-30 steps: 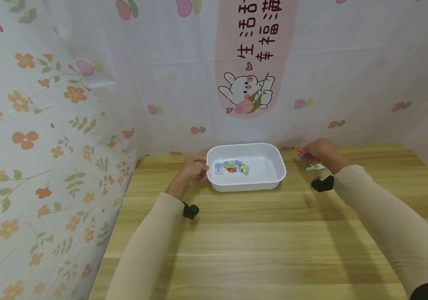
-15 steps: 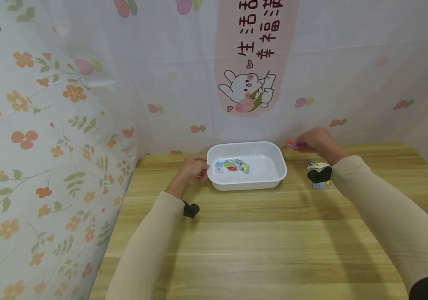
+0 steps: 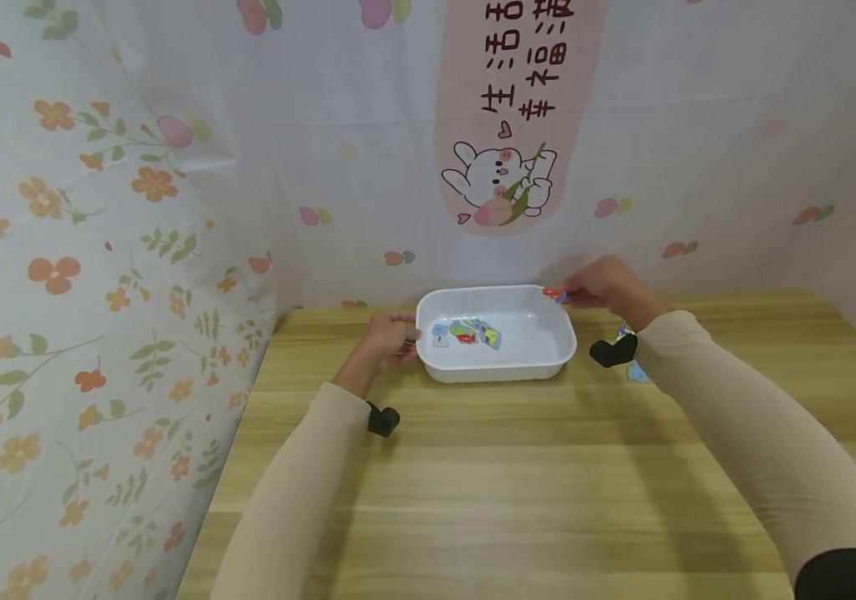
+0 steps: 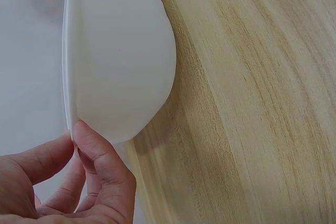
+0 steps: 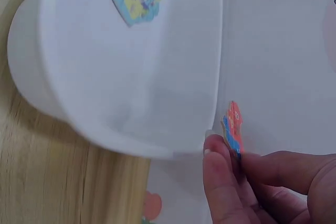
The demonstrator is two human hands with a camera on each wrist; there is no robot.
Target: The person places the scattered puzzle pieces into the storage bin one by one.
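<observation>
A white plastic tray (image 3: 498, 375) stands at the back of the table, with several colourful flat puzzle pieces (image 3: 465, 333) lying in its left half. My left hand (image 3: 388, 340) pinches the tray's left rim between thumb and fingertips, as the left wrist view shows closely. Just above the tray's back right corner, my right hand (image 3: 611, 287) pinches a red and blue puzzle piece (image 5: 233, 127) between thumb and fingers. In the right wrist view that piece is outside the rim, tilted on edge.
More puzzle pieces (image 3: 636, 372) lie on the wooden table (image 3: 488, 483) right of the tray, partly hidden by the right wrist's black mount (image 3: 613, 351). A patterned cloth (image 3: 367, 167) hangs close behind the tray, and another covers the left side.
My right hand has moved left with the red and blue puzzle piece, from above the loose pieces to the tray's back right corner. The left hand stays on the rim.
</observation>
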